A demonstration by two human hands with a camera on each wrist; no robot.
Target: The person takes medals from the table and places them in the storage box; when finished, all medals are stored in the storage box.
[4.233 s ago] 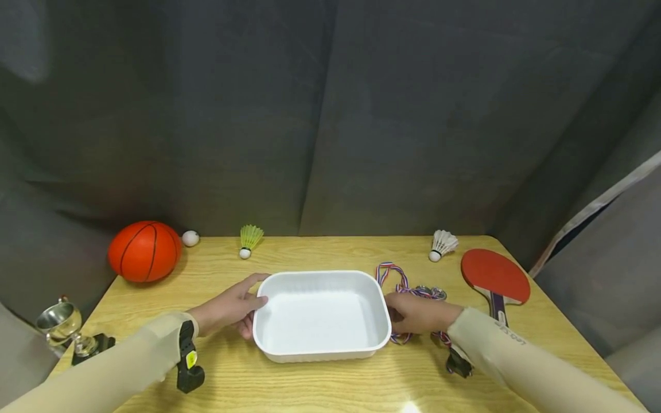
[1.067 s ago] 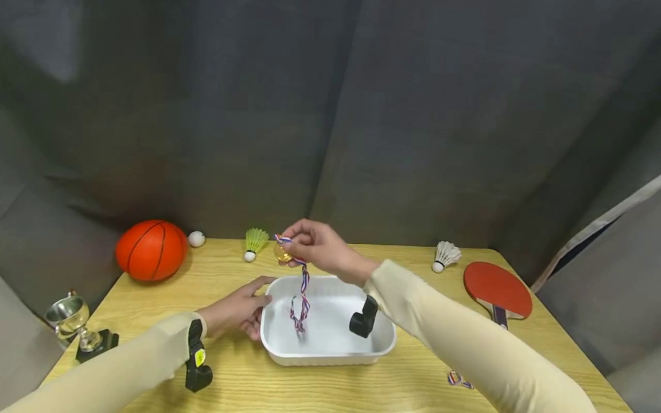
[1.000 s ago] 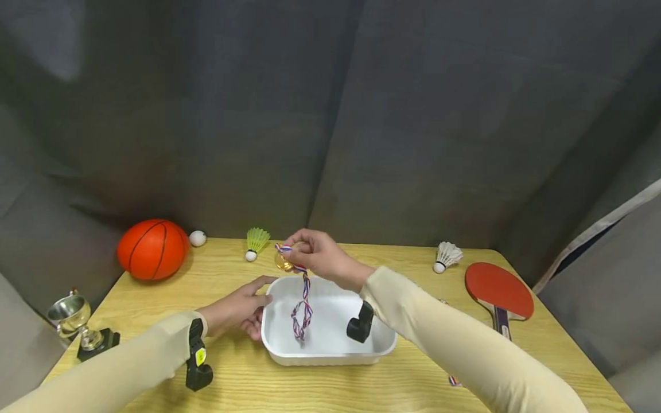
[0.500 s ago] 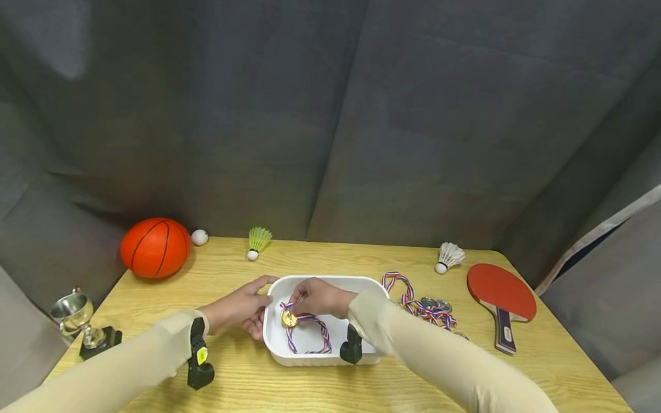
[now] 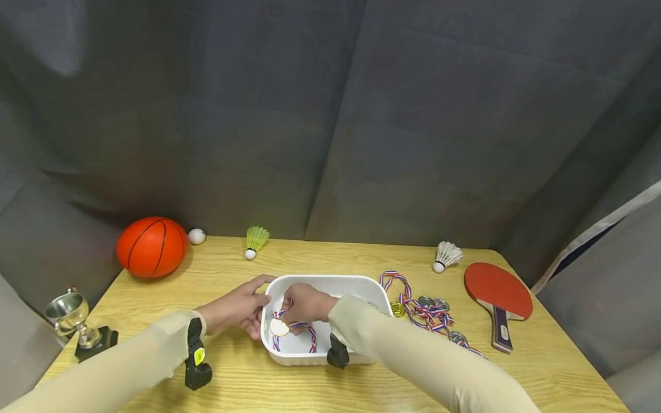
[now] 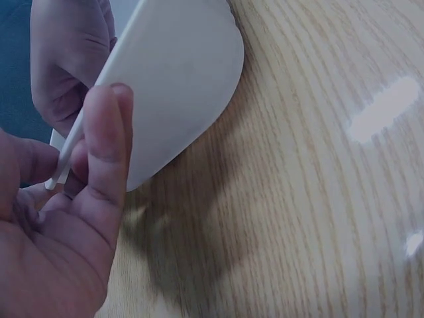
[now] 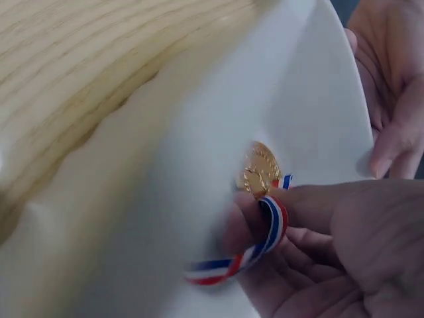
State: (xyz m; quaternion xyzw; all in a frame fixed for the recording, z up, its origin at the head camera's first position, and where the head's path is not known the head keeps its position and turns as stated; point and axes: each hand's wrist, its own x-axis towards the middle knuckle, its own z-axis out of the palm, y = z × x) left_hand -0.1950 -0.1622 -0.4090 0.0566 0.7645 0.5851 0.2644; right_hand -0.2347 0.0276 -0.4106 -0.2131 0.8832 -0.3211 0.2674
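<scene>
Lower centre of the frame: right hand (image 5: pixel 304 303) is pinching the medal (image 7: pixel 259 169) ribbon inside the tray (image 5: pixel 361 285); left hand (image 5: pixel 234 307) is gripping its rim.

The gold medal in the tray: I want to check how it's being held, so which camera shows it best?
The right wrist view: the gold medal fills the frame, its ribbon pinched by the right hand. The head view shows it small inside the white tray; the left wrist view misses it.

A: Left hand (image 6: pixel 53 245) grips the white tray's (image 6: pixel 179 73) rim, thumb (image 6: pixel 109 159) on the outer wall.

B: Agreed. Tray sits on the wood-grain tabletop (image 6: pixel 318 199). Another hand (image 6: pixel 66 53) shows behind the rim, upper left.
</scene>
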